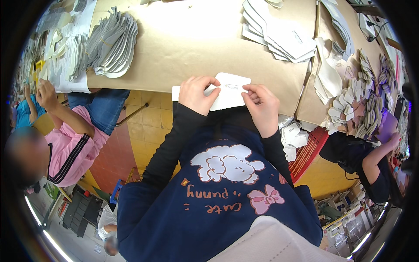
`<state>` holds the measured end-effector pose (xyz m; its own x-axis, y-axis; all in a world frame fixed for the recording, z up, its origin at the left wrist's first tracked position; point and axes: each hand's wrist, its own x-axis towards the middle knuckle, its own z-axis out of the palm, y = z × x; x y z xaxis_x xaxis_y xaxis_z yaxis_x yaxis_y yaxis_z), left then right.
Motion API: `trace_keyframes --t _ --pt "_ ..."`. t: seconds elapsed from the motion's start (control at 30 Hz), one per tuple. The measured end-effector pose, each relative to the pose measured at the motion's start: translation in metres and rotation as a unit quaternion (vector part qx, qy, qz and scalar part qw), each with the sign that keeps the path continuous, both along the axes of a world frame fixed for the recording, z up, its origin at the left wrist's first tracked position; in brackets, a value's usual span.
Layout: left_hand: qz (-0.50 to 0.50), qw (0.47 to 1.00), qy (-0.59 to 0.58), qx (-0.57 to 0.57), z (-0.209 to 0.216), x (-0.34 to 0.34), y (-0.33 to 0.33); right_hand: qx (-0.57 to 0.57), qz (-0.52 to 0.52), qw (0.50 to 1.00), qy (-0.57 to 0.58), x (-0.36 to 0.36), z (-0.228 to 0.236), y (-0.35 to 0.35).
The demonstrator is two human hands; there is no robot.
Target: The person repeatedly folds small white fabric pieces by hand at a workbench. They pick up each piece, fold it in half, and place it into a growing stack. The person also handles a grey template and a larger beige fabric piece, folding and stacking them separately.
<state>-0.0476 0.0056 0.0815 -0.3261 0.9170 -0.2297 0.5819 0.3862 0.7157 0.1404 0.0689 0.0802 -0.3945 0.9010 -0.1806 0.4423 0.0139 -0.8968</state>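
One white cut piece, flat and roughly rectangular with a small printed label on its face, is held up at the near edge of the bench, just above the person's lap. Both hands pinch it. The left hand is closed on its left end with thumb and forefinger meeting at the upper edge, and the right hand is closed on its right edge, fingers curled over the front. Held at both ends like this, the piece stays taut and faces up toward the eyes, which suits inspection or lining up layers; whether it is one layer or several I cannot tell.

The bench is covered in brown paper, likely to keep the pale pieces clean. On it, well apart from the hands, lie a fanned stack of large white pieces to the right and a bundle of grey sole-shaped pieces to the left, each sorted by kind within arm's reach. A red basket of white offcuts sits low beside the person's right elbow. A person in pink sits to the left; another in dark clothes works at the right.
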Motion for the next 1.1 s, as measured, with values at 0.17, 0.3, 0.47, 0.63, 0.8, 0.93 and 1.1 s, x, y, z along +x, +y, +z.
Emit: trace_keyframes --t 0.17,0.3,0.47,0.63,0.8,0.93,1.1 --pt "-0.009 0.999 0.040 0.028 -0.005 0.004 0.001 0.026 -0.001 0.999 -0.030 -0.003 0.002 -0.003" --pt "-0.006 0.998 0.061 0.023 -0.005 0.009 0.000 0.039 -0.003 0.998 -0.049 -0.006 0.003 -0.003" --pt "0.028 0.996 0.080 0.038 -0.002 0.011 -0.003 0.044 0.001 0.996 -0.077 -0.009 0.006 -0.006" --pt "0.027 0.996 0.057 0.067 -0.008 0.005 -0.004 0.162 0.024 0.977 -0.139 -0.010 0.007 -0.009" --pt "0.009 0.988 0.113 0.102 -0.015 0.014 -0.008 0.228 0.092 0.963 -0.106 -0.008 -0.001 -0.002" --pt "0.017 0.985 0.117 0.123 -0.019 0.016 -0.011 0.281 0.160 0.929 -0.180 0.000 -0.003 0.001" --pt "0.026 0.987 0.117 0.111 -0.021 0.014 -0.009 0.342 0.194 0.885 -0.250 -0.002 0.001 -0.001"
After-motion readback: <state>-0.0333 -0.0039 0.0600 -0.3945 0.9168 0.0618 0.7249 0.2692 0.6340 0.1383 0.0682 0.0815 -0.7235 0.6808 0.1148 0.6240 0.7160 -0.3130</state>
